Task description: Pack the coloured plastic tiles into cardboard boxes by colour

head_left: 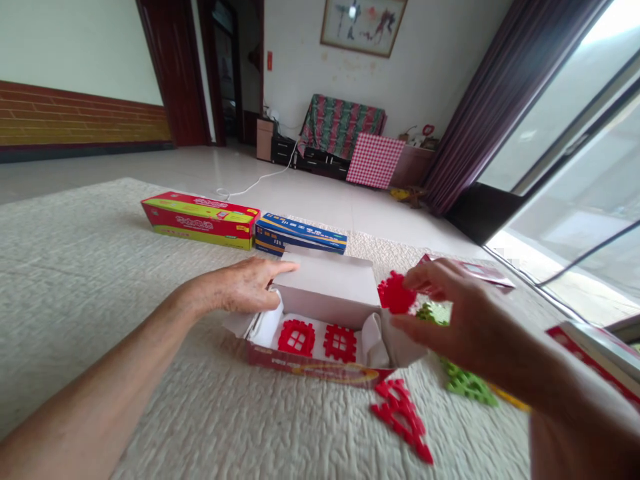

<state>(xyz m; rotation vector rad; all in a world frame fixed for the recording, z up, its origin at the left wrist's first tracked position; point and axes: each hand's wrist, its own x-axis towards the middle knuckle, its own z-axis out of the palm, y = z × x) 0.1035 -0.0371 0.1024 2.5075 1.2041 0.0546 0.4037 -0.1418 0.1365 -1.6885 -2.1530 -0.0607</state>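
Observation:
A cardboard box with its lid raised sits on the textured mat, white inside. Two red interlocking plastic pieces with window grids, one rounded and one square, lie in it. My left hand grips the box's rear left corner, its index finger along the lid and its thumb at the side flap. Beyond the right end of the box, my right hand holds a red notched round piece by its edge; the hand is slightly blurred. A red triangular piece lies before the box's right corner.
Green pieces and a yellow strip lie on the mat, partly behind my right arm. Behind the box stand a red-and-green carton and a blue carton. More printed packaging lies at the right.

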